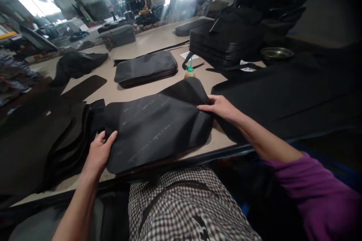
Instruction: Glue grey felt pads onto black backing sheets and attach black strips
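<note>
A black fabric panel (149, 128) with rounded corners and faint pale printing lies in front of me at the table's near edge. My left hand (100, 148) grips its left edge, thumb on top and fingers partly hidden. On the right side, my right hand (219, 106) pinches the panel's edge, and the far right corner there is lifted and bent. Just beyond the panel stands a small bottle with a green nozzle (190, 68), its lower part covered by the panel. Behind it lies a neat stack of dark rounded panels (145, 68).
Dark layered pieces (65, 135) cover the table (226, 141) at left. At right lie a large black sheet (288, 98), a tall stack of black pieces (223, 41) and a round metal dish (277, 53). A person (110, 8) stands far back.
</note>
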`<state>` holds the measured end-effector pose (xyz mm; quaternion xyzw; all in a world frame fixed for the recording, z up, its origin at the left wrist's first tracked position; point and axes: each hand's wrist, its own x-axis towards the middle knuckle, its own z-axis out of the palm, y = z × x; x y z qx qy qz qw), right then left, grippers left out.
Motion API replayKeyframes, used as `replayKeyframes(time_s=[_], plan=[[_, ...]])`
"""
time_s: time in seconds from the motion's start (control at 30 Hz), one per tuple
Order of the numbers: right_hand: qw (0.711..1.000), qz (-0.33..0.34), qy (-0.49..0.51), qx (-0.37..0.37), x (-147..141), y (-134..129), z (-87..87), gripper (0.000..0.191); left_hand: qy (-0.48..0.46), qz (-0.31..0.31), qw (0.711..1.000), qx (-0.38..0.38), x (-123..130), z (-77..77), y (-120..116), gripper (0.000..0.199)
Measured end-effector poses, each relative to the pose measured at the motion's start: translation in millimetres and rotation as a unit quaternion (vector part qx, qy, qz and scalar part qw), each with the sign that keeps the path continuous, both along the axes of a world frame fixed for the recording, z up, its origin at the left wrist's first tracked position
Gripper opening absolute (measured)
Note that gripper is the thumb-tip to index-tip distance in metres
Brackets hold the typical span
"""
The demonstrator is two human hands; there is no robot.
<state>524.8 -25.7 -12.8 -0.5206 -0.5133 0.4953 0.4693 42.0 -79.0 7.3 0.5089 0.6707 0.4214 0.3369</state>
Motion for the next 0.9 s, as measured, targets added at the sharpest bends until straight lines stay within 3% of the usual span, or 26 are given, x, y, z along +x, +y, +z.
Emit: replayKeyframes(time_s=[0.13,0.33,0.6,0.9], plan=[[0.994,-0.023,-0.09,0.058,-18.1,14.7,-31.5,0.043,0.124,0.0,0.991,0.05,-11.5,-25.8,3.6,0.05],[0.975,-0.062,-0.197,0.086,-13.2,18.7,-45.7,0.04,0.221,0.006,0.974,0.038,-12.8,-33.8,5.9,0.046],[0.99,-0.018,-0.135,0.033,3.2,-3.3,-50.5,0.06,0.011,-0.02,0.999,-0.026,-24.6,-41.5,3.6,0.072],[0.981,-0.034,-0.182,0.053,14.1,-17.7,-58.6,0.06,-0.013,-0.007,0.999,-0.033,-22.2,-40.9,2.8,0.077]])
